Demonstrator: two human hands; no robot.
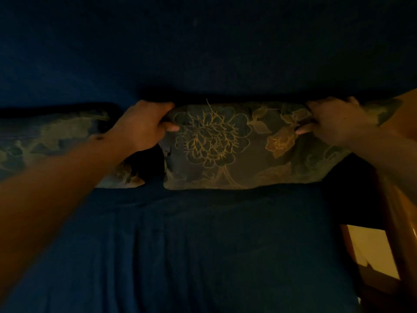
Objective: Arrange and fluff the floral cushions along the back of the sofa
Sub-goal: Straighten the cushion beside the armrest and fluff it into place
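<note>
1. The left hand (144, 125) is closing over the upper left corner of the floral cushion (225, 145), with the fingers curling behind its top edge and the thumb pressing on its front face
2. The right hand (331, 123) is gripping the upper right corner of the same cushion in the same way, thumb on the front, fingers wrapping over the top; both hands are clenching fabric rather than lying flat
3. The cushion is stretching between the two grips, its body hanging below them and its large outlined flower sitting just inward of the left thumb
4. Its bottom edge is resting on the dark blue sofa seat (203, 245), below both hands, while its top is lying against the sofa back (203, 53), which is rising beyond the knuckles
5. A second floral cushion (52, 141) is sitting outward of the left grip, partly passing under the left forearm, with a narrow dark gap separating it from the held one
6. A wooden armrest (397, 222) is running outward of and below the right wrist
</note>
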